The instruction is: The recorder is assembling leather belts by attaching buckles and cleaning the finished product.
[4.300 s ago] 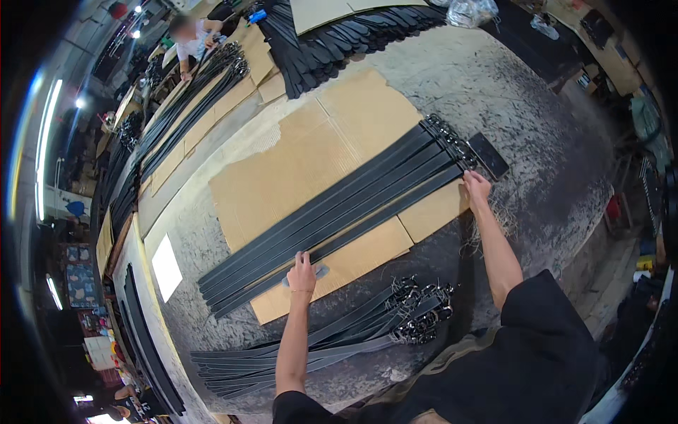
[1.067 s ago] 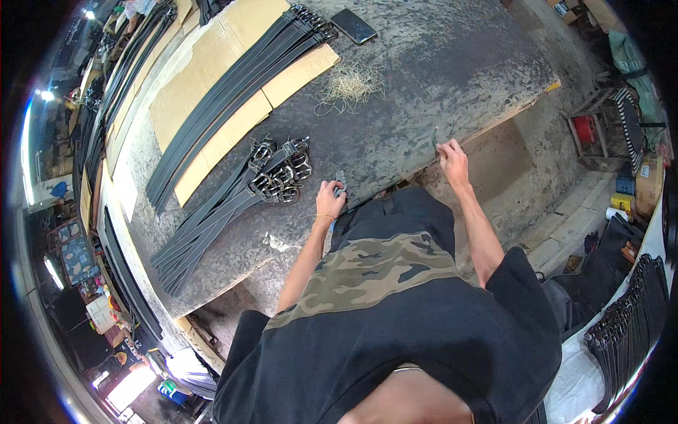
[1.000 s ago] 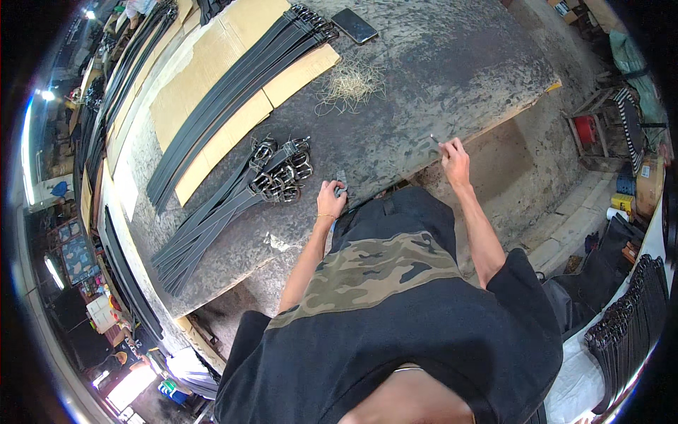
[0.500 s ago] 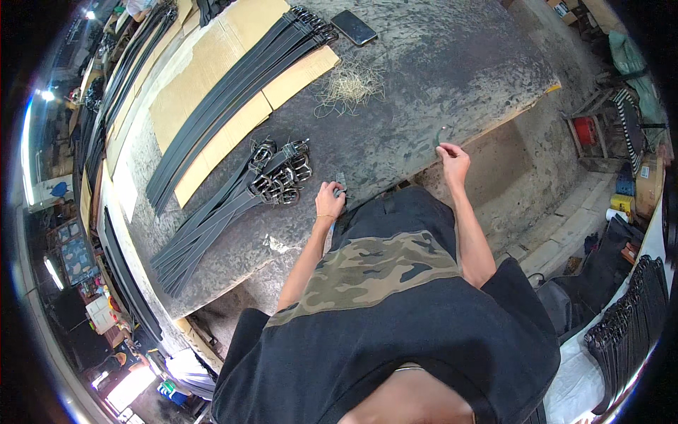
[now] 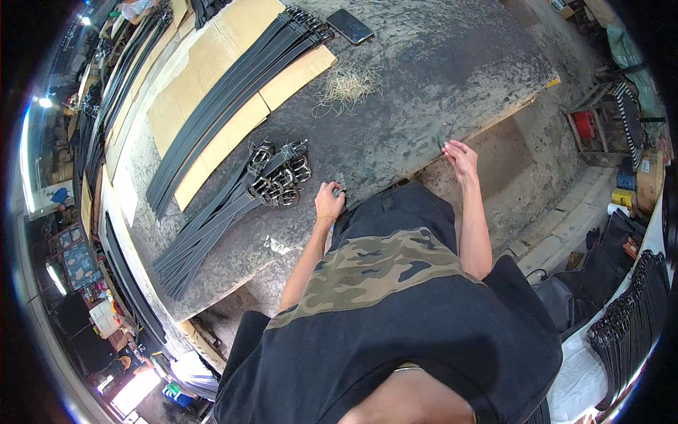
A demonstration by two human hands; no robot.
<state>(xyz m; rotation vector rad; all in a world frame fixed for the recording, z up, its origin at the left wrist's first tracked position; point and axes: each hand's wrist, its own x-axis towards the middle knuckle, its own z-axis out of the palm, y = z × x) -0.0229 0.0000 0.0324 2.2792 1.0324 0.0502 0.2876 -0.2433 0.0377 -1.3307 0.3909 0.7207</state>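
My left hand rests on the near edge of the grey worktable, fingers curled round a small grey metal piece. Just to its left lies a bundle of black belts with metal buckles. My right hand is at the table's front edge further right, its fingertips at a thin dark strip; whether it grips the strip is unclear. My dark and camouflage-patterned clothing fills the lower part of the view.
A long row of black belts lies on cardboard sheets at the far side. A tuft of straw-like fibres and a phone are beyond. More belts hang at the lower right.
Since 4.3 s ago I have drawn back from the belts on the cardboard to the table's near edge. In the last second my right hand shifted slightly along the edge; my left hand stayed put.
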